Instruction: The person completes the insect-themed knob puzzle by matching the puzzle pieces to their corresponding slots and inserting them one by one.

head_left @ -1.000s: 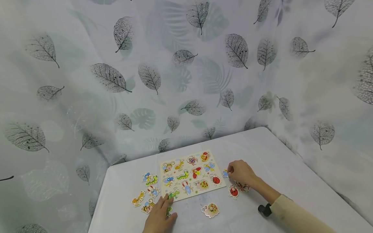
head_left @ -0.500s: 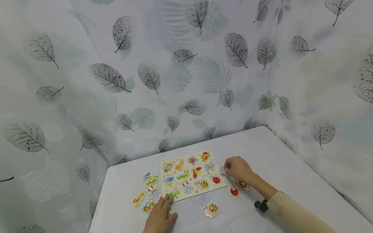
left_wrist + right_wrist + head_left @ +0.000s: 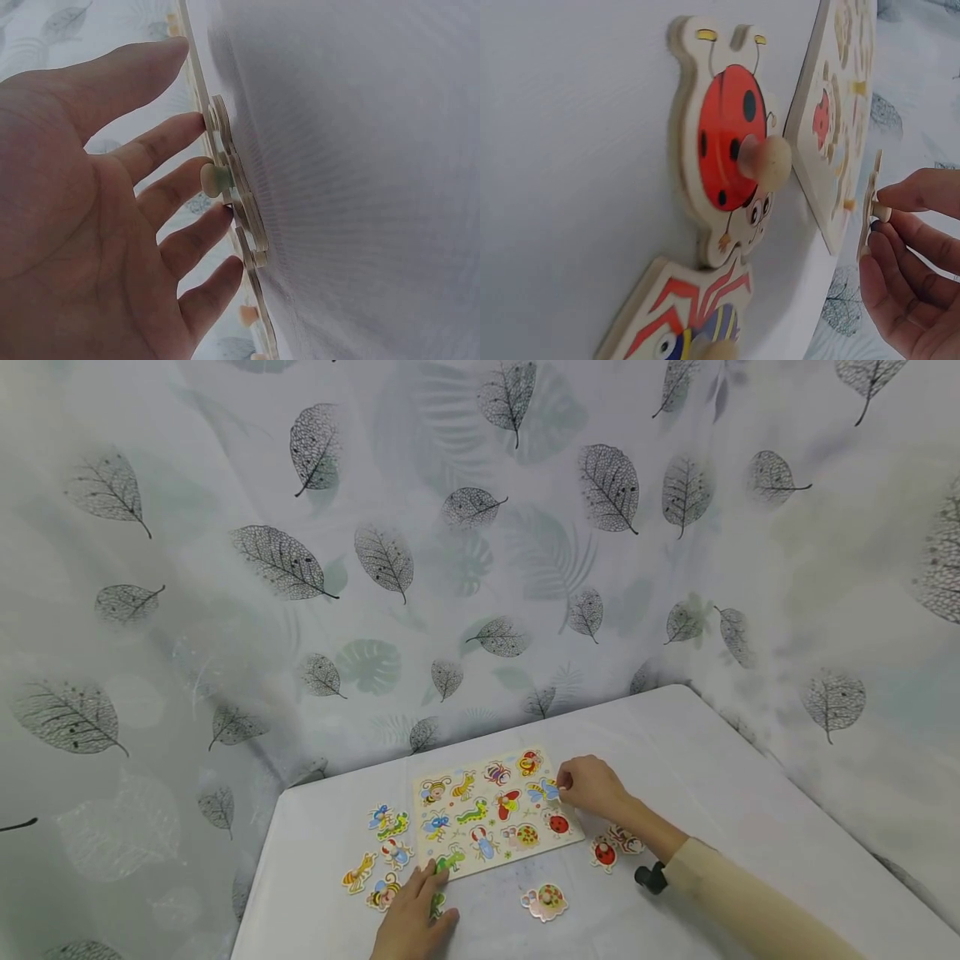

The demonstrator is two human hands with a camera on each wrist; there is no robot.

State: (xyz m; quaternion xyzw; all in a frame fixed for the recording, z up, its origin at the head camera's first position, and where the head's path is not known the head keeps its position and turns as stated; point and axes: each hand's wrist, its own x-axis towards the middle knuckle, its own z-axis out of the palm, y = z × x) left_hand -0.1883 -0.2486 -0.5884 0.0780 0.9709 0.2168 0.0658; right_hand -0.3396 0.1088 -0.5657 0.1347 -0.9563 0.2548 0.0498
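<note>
My right hand (image 3: 592, 787) pinches the small knob of a wooden puzzle piece (image 3: 869, 206) over the right side of the puzzle board (image 3: 551, 844). That piece stands edge-on in the right wrist view; in the earlier head frames it shows blue wings and yellow stripes. Beneath the fingers lies the board's blue-winged insect picture (image 3: 538, 791). My left hand (image 3: 411, 917) rests at the board's near left corner, its fingers spread and fairly straight, fingertips touching the edge. A green piece (image 3: 437, 905) is partly hidden under it.
Left of the board lie several loose pieces, among them a bee (image 3: 383, 892) and a striped orange insect (image 3: 359, 872). A snail piece (image 3: 545, 902) lies in front. Ladybird (image 3: 731, 142) and spider (image 3: 697, 315) pieces lie at the right. A leaf-print curtain surrounds the table.
My right hand has moved left with the blue-winged piece, from beside the board to over its right edge. The left hand has stayed in place.
</note>
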